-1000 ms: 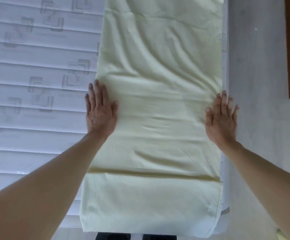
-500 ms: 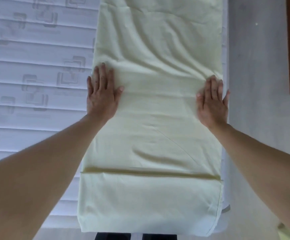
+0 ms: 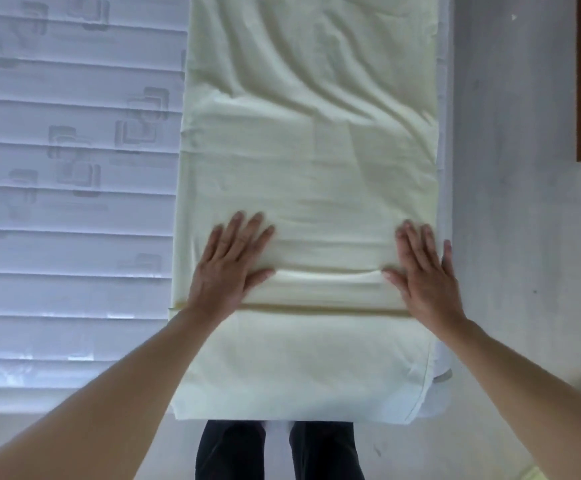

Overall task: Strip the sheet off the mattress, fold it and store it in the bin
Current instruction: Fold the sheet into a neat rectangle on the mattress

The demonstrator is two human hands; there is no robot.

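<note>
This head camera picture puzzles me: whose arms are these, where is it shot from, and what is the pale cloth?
There is no machine here. A person wears a camera on the head, looking down, so you see their own two bare arms. The left hand and right hand lie flat, fingers straight, pressing on a pale yellow sheet folded into a long strip. Nothing is gripped. The strip lies along the right edge of a white quilted mattress. Beside it is grey floor, and the person's dark trousers show below. No bin is in view.
</note>
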